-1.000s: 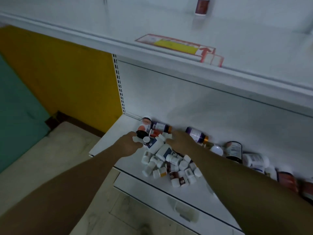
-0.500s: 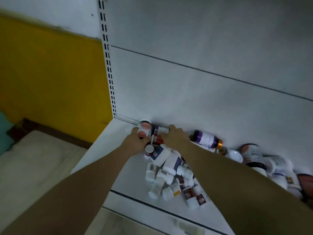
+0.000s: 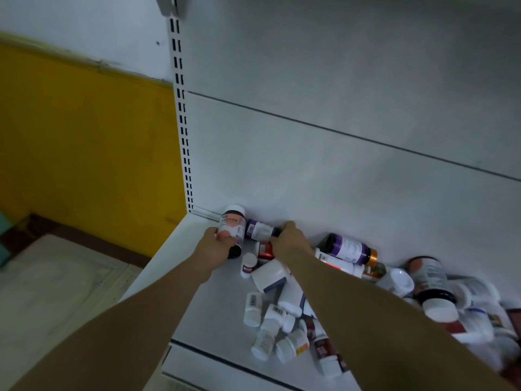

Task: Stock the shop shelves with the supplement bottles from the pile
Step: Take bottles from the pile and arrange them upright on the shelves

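Left hand [image 3: 215,248] is gripping the dark bottle w/ pink label [image 3: 233,230], fingers curled round its lower body, white cap pointing up toward the back panel [image 3: 324,176]. It's sitting at the back-left corner of the bottom shelf [image 3: 197,306]. Right hand [image 3: 290,240] is closing over the purple-label bottle [image 3: 258,230], which is lying on its side along the back edge, just beside the first one; fingers are wrapping its right end (fingertips themselves hidden).

Rest of the pile [image 3: 282,320] is spreading from mid-shelf to the right edge: small white bottles lying tipped, bigger dark ones along the back.

Handling, as I'm judging it: rigid plastic, prob. light, not fragile. Smooth glossy labels are looking a bit slippery, and round bodies are going to roll if set down sideways. Best hold is round the body mid-label, not the cap, then standing each upright on its base.
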The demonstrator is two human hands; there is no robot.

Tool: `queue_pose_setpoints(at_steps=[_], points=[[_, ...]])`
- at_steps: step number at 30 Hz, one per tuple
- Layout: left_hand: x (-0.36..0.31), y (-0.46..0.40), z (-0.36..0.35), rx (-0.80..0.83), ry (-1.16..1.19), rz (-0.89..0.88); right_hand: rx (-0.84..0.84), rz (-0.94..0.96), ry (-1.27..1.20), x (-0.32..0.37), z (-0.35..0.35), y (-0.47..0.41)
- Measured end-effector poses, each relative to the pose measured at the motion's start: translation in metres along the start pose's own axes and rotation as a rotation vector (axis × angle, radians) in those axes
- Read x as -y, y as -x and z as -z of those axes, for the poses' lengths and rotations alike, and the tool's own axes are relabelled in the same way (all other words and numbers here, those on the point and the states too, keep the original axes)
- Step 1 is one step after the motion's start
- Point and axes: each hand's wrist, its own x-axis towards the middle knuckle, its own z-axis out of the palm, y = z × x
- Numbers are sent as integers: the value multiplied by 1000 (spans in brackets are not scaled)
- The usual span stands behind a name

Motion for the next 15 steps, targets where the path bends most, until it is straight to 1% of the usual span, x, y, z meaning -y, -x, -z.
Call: queue_pose_setpoints(at_steps=[2,7,10,15], points=[[1,1,3,13,12,10,18,15,65,2,-1,-4],[5,-2,3,10,46,30,34,49,23,-2,-2,-16],[6,-7,6,-29,56,36,29,114,-59,-5,-4,-22],[1,-1,16,-37,53,2,-1,261,-82,0,4,-13]])
